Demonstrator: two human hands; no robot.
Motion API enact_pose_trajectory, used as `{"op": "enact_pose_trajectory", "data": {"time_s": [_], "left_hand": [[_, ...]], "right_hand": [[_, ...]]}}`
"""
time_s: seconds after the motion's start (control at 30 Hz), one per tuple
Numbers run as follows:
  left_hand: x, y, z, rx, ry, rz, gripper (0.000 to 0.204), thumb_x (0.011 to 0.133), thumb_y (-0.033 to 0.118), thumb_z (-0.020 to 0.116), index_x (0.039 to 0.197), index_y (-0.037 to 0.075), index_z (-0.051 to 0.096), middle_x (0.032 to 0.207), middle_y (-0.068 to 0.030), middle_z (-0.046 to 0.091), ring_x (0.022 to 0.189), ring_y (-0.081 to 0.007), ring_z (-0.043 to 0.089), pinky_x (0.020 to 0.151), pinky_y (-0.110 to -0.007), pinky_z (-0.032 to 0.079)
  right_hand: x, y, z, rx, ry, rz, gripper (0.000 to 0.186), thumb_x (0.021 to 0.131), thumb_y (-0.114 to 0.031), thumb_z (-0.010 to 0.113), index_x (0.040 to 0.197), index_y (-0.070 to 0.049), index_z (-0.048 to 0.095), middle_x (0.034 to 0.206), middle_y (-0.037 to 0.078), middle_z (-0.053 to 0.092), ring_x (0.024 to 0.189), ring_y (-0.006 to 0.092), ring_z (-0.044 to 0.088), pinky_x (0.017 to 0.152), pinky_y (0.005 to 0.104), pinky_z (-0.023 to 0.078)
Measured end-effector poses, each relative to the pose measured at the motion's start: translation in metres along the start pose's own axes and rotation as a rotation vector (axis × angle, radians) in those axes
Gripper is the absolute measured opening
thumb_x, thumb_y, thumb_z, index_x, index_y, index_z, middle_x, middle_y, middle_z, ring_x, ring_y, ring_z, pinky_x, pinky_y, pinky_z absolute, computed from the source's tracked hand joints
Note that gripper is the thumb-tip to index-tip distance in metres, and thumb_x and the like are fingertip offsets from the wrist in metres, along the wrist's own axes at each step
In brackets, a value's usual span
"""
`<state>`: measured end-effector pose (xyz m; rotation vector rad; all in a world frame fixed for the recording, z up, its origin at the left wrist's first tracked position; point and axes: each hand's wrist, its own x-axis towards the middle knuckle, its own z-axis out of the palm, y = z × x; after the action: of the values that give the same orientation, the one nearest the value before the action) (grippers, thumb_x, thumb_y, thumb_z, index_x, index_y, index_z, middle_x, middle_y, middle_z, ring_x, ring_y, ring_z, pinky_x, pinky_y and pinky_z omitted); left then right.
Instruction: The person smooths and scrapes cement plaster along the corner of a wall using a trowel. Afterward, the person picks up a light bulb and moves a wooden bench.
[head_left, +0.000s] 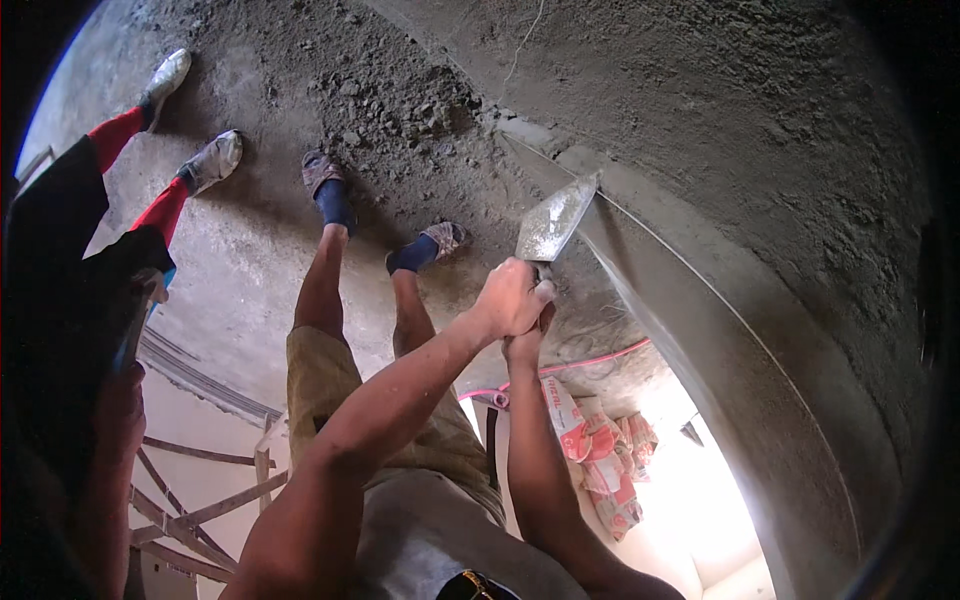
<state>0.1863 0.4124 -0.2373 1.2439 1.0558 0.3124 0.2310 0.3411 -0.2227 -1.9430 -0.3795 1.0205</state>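
Apparent step: trowelling the wall edge point(635, 250). Left hand point(508, 298) and right hand point(524, 342) wrap closed fingers around the trowel point(557, 222); next stroke requires steady angle.

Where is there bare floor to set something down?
The floor between the red socks and the blue socks looks bare. It is crowded with rubble beyond the sandals, and tight around the trowel, close to the wall.

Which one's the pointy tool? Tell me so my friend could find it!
Find the big rough grey wall at the upper right. Just left of its edge, the person's left hand and right hand grip together. The trowel sticks up from them: flat, pointed and silvery, unlike the dull, crumbly rubble nearby.
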Motion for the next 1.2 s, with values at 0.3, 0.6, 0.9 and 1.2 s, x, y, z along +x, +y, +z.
{"op": "enact_pose_trajectory", "data": {"time_s": [0.3,0.6,0.9,1.2], "left_hand": [[-0.003,0.002,0.006,0.027,-0.073,-0.031,0.038,0.077,0.030,0.052,0.071,-0.007,0.057,0.076,-0.0319,0.056,0.078,-0.0465,0.055,0.073,-0.051,0.045],[-0.002,0.014,0.001,-0.032,-0.009,-0.025,0.039,0.076,0.030,0.051,0.063,-0.006,0.055,0.070,-0.0325,0.054,0.075,-0.0479,0.054,0.070,-0.052,0.044],[-0.016,0.052,0.006,-0.174,0.073,0.060,0.036,0.075,0.029,0.051,0.072,-0.007,0.058,0.073,-0.0333,0.055,0.077,-0.0481,0.054,0.072,-0.052,0.045],[-0.013,0.042,0.010,0.001,-0.013,-0.093,0.036,0.075,0.031,0.051,0.077,-0.005,0.057,0.078,-0.0317,0.056,0.077,-0.0475,0.054,0.072,-0.053,0.044]], "right_hand": [[-0.003,0.021,-0.020,0.154,0.043,0.104,0.029,0.091,-0.032,0.050,0.103,-0.006,0.054,0.092,0.004,0.057,0.081,0.0145,0.056,0.064,0.0321,0.048],[-0.004,0.002,-0.012,0.076,0.026,0.021,0.040,0.094,-0.040,0.045,0.101,-0.002,0.053,0.094,0.005,0.056,0.086,0.0132,0.052,0.071,0.0312,0.045],[-0.013,0.007,-0.052,-0.362,-0.060,-0.001,0.039,0.092,-0.037,0.048,0.121,-0.013,0.037,0.114,0.005,0.045,0.107,0.0181,0.049,0.088,0.0345,0.046],[-0.017,-0.036,-0.030,0.097,-0.026,0.141,0.033,0.094,-0.035,0.044,0.107,-0.004,0.050,0.101,0.004,0.052,0.094,0.0153,0.051,0.080,0.0327,0.045]]}}
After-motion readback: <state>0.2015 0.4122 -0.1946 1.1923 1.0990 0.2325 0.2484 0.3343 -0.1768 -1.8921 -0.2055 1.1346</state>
